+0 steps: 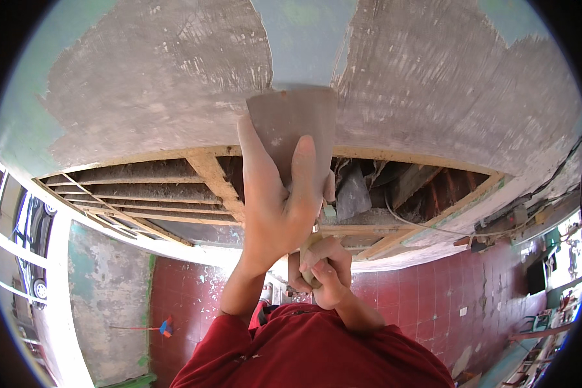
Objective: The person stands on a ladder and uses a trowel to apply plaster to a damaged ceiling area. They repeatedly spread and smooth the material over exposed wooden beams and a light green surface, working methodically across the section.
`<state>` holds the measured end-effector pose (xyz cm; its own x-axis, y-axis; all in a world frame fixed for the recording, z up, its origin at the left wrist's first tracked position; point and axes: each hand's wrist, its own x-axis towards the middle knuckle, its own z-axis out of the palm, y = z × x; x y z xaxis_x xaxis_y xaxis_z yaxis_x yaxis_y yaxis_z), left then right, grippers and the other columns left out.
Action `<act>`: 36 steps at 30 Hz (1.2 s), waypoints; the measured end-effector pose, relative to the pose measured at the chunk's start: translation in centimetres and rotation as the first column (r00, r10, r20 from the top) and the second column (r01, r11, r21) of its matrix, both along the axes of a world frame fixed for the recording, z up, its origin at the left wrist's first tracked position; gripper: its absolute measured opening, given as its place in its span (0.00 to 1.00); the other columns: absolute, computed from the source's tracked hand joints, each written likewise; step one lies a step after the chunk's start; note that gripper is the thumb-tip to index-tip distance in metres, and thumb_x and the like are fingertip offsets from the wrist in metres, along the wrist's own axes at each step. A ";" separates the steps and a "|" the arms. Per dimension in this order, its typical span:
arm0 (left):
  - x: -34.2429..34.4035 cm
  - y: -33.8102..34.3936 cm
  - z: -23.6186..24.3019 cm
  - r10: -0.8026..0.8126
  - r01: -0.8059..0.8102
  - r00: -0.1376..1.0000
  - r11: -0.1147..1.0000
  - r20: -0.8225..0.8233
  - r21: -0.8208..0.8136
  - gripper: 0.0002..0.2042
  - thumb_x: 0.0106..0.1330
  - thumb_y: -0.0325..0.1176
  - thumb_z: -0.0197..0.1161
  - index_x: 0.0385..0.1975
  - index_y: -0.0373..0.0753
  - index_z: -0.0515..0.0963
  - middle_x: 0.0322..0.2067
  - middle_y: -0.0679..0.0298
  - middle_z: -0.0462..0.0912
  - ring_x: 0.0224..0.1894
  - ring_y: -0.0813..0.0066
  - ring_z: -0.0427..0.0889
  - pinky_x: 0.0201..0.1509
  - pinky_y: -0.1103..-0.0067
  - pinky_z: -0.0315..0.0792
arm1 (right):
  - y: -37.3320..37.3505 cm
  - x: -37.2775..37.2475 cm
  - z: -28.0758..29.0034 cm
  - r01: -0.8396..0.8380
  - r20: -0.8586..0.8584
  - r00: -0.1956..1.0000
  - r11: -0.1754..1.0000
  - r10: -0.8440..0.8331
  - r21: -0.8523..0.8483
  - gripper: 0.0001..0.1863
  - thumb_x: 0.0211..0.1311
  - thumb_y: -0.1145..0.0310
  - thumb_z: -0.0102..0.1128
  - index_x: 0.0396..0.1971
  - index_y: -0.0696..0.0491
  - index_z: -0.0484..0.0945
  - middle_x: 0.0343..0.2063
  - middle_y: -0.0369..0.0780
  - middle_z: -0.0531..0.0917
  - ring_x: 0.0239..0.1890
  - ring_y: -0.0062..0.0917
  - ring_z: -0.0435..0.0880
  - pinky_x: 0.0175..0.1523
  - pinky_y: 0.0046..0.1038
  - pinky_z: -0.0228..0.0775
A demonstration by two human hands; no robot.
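A broad grey metal scraper (302, 119) is raised overhead, its wide edge against the ceiling. That edge lies at the lower end of a strip of pale blue paint (307, 48), between two bare grey patches. My left hand (275, 200) holds the blade, with fingers spread along its face and edges. Lower down, my right hand (325, 268) is closed around the handle, which shows only in part. Both arms reach up in front of my red shirt (317, 352).
Just below the scraped ceiling (174, 71) runs an open gap with wooden framing (213, 178), slats and a loose cable (433, 229). Red floor tiles (407, 291) carry pale flakes at the left, near a red-and-blue broom (167, 327). Clutter stands at the far right.
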<state>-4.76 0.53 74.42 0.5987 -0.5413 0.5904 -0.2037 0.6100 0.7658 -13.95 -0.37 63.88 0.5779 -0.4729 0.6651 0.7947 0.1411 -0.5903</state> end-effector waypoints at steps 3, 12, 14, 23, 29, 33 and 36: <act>-0.2 0.1 0.5 0.046 -0.047 0.996 0.999 0.070 0.000 0.29 0.70 0.25 0.51 0.62 0.20 0.43 0.31 0.55 0.72 0.19 0.79 0.73 0.16 0.82 0.66 | -0.3 -0.1 0.5 -0.016 0.030 0.999 0.999 0.018 -0.043 0.12 0.72 0.72 0.38 0.37 0.61 0.71 0.13 0.33 0.63 0.09 0.13 0.59 0.16 0.19 0.53; -0.2 0.1 0.5 0.070 -0.072 0.991 0.997 0.117 0.012 0.23 0.71 0.26 0.50 0.58 0.23 0.49 0.30 0.57 0.72 0.18 0.79 0.72 0.16 0.82 0.65 | 0.0 -0.6 0.5 -0.019 -0.012 1.000 0.999 0.019 -0.029 0.12 0.74 0.71 0.37 0.39 0.61 0.71 0.12 0.32 0.62 0.10 0.12 0.58 0.16 0.19 0.53; 0.0 0.3 1.8 0.051 -0.056 0.989 0.998 0.136 0.035 0.22 0.71 0.26 0.50 0.58 0.23 0.50 0.31 0.56 0.71 0.19 0.78 0.72 0.16 0.82 0.65 | -0.6 0.0 1.4 -0.053 0.000 0.999 0.996 0.054 -0.071 0.12 0.74 0.70 0.37 0.39 0.61 0.71 0.13 0.33 0.63 0.11 0.12 0.58 0.16 0.18 0.53; 0.1 0.7 1.3 0.077 -0.082 0.985 0.996 0.157 0.024 0.18 0.71 0.26 0.49 0.54 0.24 0.53 0.31 0.56 0.70 0.20 0.78 0.72 0.16 0.81 0.65 | 0.0 -0.6 1.3 -0.063 -0.041 0.997 0.996 0.060 -0.068 0.13 0.75 0.68 0.36 0.43 0.61 0.69 0.12 0.33 0.63 0.12 0.12 0.59 0.17 0.19 0.52; 0.2 0.6 0.6 0.000 -0.001 0.999 1.000 0.042 0.026 0.16 0.71 0.25 0.49 0.52 0.25 0.54 0.30 0.56 0.71 0.20 0.78 0.73 0.16 0.81 0.65 | 0.3 -0.5 0.9 -0.039 -0.047 0.998 0.998 0.037 -0.053 0.13 0.75 0.68 0.36 0.43 0.61 0.69 0.12 0.31 0.61 0.11 0.13 0.59 0.17 0.19 0.53; -0.4 0.5 1.1 0.027 -0.028 0.999 0.999 0.046 0.016 0.17 0.71 0.24 0.49 0.53 0.24 0.54 0.31 0.56 0.71 0.20 0.78 0.73 0.16 0.82 0.66 | -0.3 -0.3 1.2 -0.033 -0.033 0.999 0.998 0.031 -0.060 0.13 0.76 0.68 0.36 0.43 0.60 0.69 0.12 0.31 0.62 0.10 0.12 0.58 0.17 0.18 0.53; -0.1 0.9 2.3 0.062 -0.072 0.993 0.992 0.103 0.099 0.18 0.71 0.24 0.49 0.55 0.24 0.53 0.31 0.55 0.72 0.20 0.78 0.73 0.17 0.82 0.66 | -0.1 0.0 1.8 -0.014 -0.036 0.999 0.998 0.011 -0.065 0.13 0.76 0.67 0.36 0.42 0.60 0.69 0.13 0.32 0.63 0.10 0.12 0.58 0.17 0.18 0.53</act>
